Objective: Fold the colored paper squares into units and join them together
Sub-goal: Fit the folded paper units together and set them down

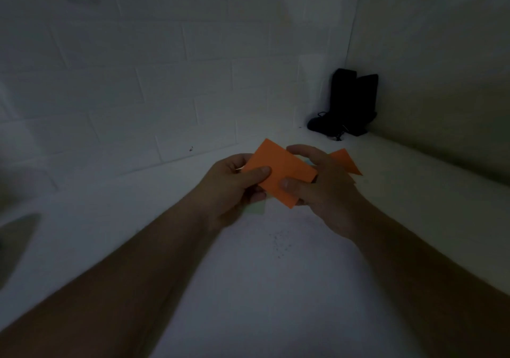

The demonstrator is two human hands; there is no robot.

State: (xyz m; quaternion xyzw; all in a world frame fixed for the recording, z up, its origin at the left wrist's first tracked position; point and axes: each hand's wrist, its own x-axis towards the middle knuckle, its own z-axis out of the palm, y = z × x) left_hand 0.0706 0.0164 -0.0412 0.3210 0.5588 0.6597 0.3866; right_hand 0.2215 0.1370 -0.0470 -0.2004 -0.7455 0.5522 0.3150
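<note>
An orange folded paper (278, 168) is held above the white surface between both hands. My left hand (231, 186) pinches its left side, thumb lying on top. My right hand (323, 184) pinches its right lower edge, thumb on top and index finger curled over the upper edge. A second orange folded piece (346, 162) lies on the surface just behind my right hand, partly hidden. A pale green paper (256, 208) shows under my left hand, mostly covered.
The white surface (276, 288) meets a white tiled wall (138, 82) at the back and a plain wall (441, 68) on the right. A black object (350, 104) stands in the far right corner. The scene is dim.
</note>
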